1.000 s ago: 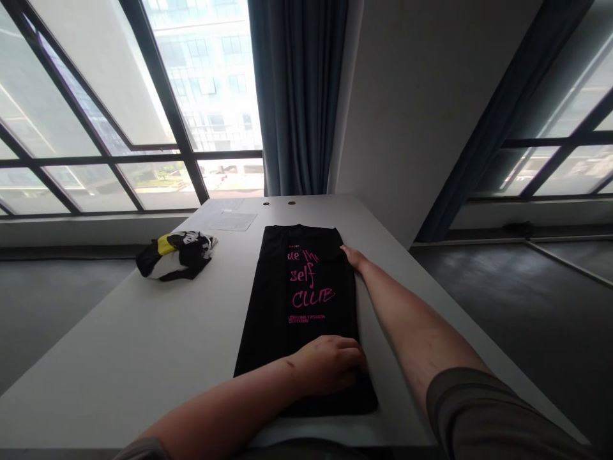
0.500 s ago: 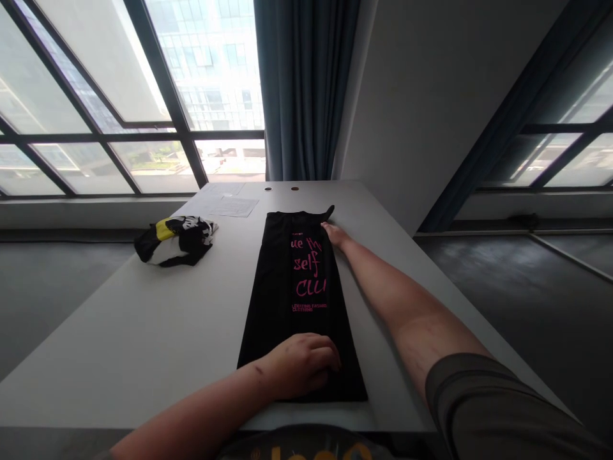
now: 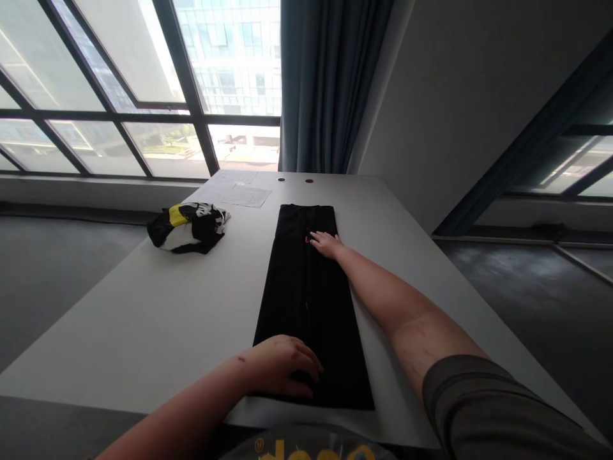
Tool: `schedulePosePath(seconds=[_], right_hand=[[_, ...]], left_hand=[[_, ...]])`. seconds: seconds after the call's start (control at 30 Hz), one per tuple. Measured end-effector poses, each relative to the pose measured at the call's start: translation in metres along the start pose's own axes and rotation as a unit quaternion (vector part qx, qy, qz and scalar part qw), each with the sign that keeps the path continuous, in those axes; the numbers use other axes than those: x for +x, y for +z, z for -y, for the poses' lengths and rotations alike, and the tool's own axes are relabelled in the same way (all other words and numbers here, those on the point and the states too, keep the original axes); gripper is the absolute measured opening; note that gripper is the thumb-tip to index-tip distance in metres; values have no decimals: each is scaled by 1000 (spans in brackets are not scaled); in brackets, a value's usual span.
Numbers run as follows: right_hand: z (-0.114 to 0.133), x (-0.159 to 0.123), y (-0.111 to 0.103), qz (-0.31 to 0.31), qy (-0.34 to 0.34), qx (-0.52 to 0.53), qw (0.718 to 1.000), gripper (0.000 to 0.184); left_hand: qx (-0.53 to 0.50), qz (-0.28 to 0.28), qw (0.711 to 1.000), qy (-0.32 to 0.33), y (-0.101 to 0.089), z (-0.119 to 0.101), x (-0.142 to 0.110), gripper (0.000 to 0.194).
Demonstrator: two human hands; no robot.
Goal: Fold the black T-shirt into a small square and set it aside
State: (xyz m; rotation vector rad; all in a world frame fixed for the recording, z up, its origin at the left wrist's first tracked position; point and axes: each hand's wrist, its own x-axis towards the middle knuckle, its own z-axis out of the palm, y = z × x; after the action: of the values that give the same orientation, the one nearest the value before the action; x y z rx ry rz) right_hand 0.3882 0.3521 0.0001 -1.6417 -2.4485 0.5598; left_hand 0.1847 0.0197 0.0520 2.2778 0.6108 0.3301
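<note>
A crumpled black, white and yellow garment [image 3: 188,227] lies near the left edge of the surface [image 3: 143,319], with sheets of paper [image 3: 239,191] beyond it toward the far edge. My left hand [image 3: 282,365] rests palm down, fingers loosely spread, on the near end of the folded black shirt [image 3: 306,300], which runs as a long strip from the near edge toward the far edge. My right hand [image 3: 325,244] lies flat, holding nothing, on the shirt's far end.
</note>
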Motion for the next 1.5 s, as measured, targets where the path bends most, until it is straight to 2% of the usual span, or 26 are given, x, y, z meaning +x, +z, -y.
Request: schedulePosePath(seconds=[0.1,0.27,0.33,0.47,0.53,0.67,0.83,0.9,0.97,1.07,1.2,1.37,1.5], right_hand=[[-5,1,2,8,-1,-25,1000,65],[-8,10,2,16,0,-54,998,65],[-8,15,3,13,4,-66,998,66],[-6,24,8,-7,11,-79,997,65],[-4,26,12,-26,12,-87,996,64],[1,20,22,-103,3,-105,989,59],[0,-13,25,-237,-11,-107,965,54],[-3,-32,23,-254,-5,-100,962,54],[-6,-53,22,-236,3,-90,968,54],[-8,-86,23,-173,13,-90,981,52],[-4,-123,28,-100,69,-101,987,53],[4,-159,34,-80,103,-115,985,57],[11,-182,40,-80,105,-119,984,58]], left_hand=[[-27,8,999,-35,-12,3,6,22],[94,-26,994,-49,-20,17,23,31],[147,-62,985,-66,-18,26,27,41],[207,-126,961,-134,-5,45,27,76],[217,-125,957,-145,2,52,26,85],[223,-114,958,-138,8,58,24,89],[232,-113,957,-130,8,61,24,87],[233,-115,957,-128,8,61,24,85],[232,-118,957,-127,8,61,24,85],[235,-114,957,-125,7,61,24,82],[249,-105,957,-108,7,61,25,71],[262,-101,955,-95,10,67,22,65],[274,-157,935,-160,9,77,24,71]])
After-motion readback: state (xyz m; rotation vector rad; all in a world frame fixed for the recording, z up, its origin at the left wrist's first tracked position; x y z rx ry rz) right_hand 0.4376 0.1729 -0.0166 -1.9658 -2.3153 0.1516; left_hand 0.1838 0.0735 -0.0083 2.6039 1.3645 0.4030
